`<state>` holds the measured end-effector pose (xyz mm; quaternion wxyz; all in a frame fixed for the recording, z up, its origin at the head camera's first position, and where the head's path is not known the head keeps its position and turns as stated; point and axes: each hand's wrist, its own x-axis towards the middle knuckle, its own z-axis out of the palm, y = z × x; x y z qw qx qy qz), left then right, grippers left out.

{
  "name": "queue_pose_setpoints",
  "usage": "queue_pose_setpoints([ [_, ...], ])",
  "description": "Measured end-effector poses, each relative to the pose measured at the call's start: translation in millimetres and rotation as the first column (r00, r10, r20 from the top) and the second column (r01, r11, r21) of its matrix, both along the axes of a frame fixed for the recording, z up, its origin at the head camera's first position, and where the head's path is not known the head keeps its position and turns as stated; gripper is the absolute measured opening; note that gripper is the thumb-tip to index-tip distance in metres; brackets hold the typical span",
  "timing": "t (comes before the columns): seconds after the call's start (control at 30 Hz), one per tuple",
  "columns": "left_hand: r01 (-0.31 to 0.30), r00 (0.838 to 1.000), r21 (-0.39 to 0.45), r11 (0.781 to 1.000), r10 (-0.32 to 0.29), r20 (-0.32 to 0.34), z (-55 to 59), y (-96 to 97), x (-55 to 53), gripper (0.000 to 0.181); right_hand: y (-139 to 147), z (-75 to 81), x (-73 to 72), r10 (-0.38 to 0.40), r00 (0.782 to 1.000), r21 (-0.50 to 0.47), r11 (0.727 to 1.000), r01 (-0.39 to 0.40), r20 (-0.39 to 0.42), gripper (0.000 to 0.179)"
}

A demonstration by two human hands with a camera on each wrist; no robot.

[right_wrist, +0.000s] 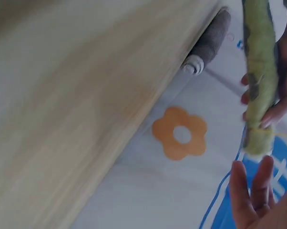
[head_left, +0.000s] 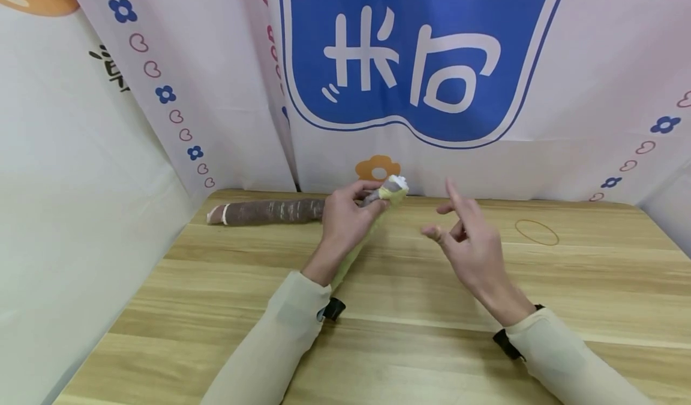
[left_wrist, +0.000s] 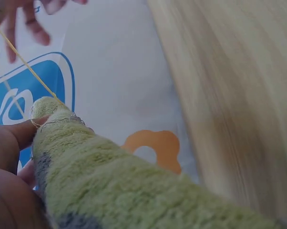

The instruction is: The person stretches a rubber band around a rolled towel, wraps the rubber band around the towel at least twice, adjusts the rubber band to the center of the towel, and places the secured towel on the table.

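Encircling the yellow roll (left_wrist: 110, 171), a band (left_wrist: 29, 66) stretches; left fingers (left_wrist: 24, 132) grip the roll.

Head view: left hand (head_left: 348, 218) covers part of yellow-green roll (head_left: 394, 194) and right end of brown roll (head_left: 270, 212); stretched band (left_wrist: 32, 69) too thin to make out. Left wrist view: right hand (head_left: 477, 246) blurred, cut by top edge; yellow-green roll runs off bottom.

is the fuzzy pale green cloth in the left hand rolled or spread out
Rolled: the fuzzy pale green cloth forms a long narrow tube, gripped near one end by the left hand.
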<state>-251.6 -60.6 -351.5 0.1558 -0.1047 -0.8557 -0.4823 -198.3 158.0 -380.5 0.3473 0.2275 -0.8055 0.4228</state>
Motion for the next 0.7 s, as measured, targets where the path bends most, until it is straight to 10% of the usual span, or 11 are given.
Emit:
queue_pose_setpoints([
  [0.1, -0.009, 1.000, 0.013, 1.000, 0.009, 0.001, 1.2, 1.1, 1.7, 0.028, 3, 0.4, 0.4, 0.013, 0.995, -0.079, 0.997, -0.005, 0.100, 0.066],
  [0.2, -0.011, 1.000, -0.004, 1.000, 0.011, 0.008, 0.4, 2.4, 2.1, 0.027, 2, -0.7, 0.7, 0.155, 0.988, -0.178, 0.973, -0.148, 0.026, 0.042],
  [0.43, 0.029, 1.000, -0.038, 0.999, -0.029, 0.010, -3.9, 6.6, 4.3, 0.028, -7, -2.7, 0.4, 0.526, 0.839, -0.151, 0.826, -0.543, -0.142, 0.040],
  [0.57, 0.051, 0.999, -0.051, 0.997, -0.050, 0.017, -5.7, 7.7, 3.9, 0.030, -9, -3.7, 1.2, 0.509, 0.850, -0.050, 0.853, -0.519, -0.136, 0.046],
  [0.7, 0.053, 0.998, -0.051, 0.997, -0.052, 0.022, -5.9, 8.6, 3.9, 0.031, -8, -3.0, 2.3, 0.384, 0.916, 0.025, 0.923, -0.384, -0.113, 0.059],
])
